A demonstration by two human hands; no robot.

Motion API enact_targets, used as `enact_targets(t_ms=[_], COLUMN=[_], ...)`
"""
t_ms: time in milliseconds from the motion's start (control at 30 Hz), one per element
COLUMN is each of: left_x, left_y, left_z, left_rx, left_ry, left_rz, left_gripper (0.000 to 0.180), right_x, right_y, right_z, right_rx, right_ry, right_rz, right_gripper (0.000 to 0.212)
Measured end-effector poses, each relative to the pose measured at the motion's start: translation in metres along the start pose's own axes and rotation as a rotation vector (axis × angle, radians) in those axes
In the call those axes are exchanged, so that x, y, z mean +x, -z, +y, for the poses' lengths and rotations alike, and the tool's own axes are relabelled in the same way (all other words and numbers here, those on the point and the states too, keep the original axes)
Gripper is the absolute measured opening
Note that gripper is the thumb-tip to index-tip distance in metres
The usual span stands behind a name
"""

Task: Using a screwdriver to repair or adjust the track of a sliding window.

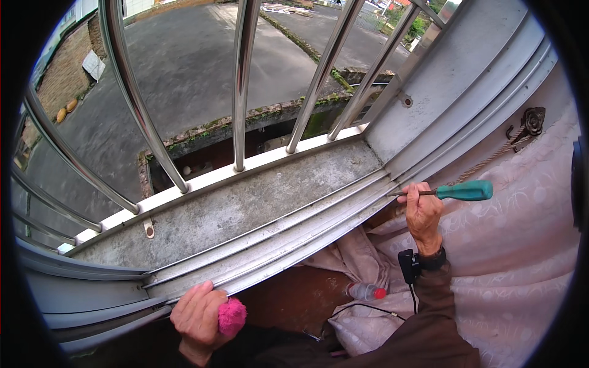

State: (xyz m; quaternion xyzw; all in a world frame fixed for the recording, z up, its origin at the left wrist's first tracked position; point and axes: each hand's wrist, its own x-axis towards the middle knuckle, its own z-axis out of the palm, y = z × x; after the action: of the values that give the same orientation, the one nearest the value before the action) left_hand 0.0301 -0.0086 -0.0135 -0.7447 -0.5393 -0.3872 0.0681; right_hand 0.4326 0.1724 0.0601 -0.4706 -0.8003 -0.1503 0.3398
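Observation:
My right hand grips a screwdriver by its metal shaft, with the teal handle sticking out to the right. Its tip reaches the right end of the window track, close to the corner of the frame. At the left end of the same track, my left hand rests by the inner rail. A bright pink fuzzy cloth or scrubber is closed in that hand, bulging out on its right side. Grey dirt marks the grooves of the track.
Beyond the track lie a stained concrete sill and upright metal bars. A pink curtain hangs on the right, near a rope tieback on a dark hook. Below is a clear plastic bottle with a red cap. A black cable runs from my right wrist.

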Motion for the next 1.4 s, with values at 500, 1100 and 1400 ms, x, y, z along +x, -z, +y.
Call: enact_targets(t_ms=[500, 1100, 1400], left_x=[0.000, 0.000, 0.000], left_y=[0.001, 0.001, 0.003], left_z=[-0.002, 0.000, 0.001], left_rx=[0.020, 0.021, 0.012], left_ry=[-0.007, -0.004, 0.009], left_rz=[-0.018, -0.003, -0.026], left_gripper=[0.026, 0.023, 0.025], right_x=[-0.009, -0.020, -0.034], right_y=[0.007, -0.010, -0.027], right_z=[-0.062, 0.008, -0.031], right_rx=[0.570, 0.766, 0.956], right_ry=[-0.247, -0.802, -0.894], right_rz=[0.015, 0.121, 0.116], right_gripper=[0.026, 0.047, 0.044])
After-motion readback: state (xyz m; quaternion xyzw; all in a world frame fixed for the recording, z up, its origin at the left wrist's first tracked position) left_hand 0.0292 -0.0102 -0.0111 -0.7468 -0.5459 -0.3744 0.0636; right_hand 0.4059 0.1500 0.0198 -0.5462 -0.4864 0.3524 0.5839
